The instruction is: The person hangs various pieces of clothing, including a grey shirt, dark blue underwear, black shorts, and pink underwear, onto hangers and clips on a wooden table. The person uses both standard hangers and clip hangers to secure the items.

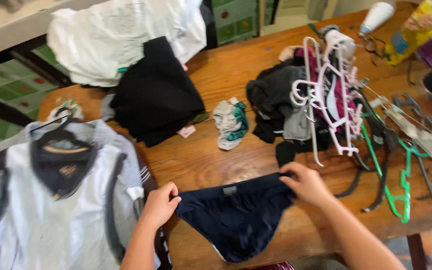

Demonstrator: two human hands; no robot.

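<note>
A pair of dark navy briefs lies spread flat on the wooden table near its front edge. My left hand grips the left end of the waistband. My right hand grips the right end, so the waistband is stretched between the two hands. To the left of my left hand lies a white and grey shirt on a black hanger.
A black folded garment and a white pile sit at the back left. A small grey and teal cloth lies mid-table. Dark clothes with white plastic hangers and green and black hangers crowd the right side.
</note>
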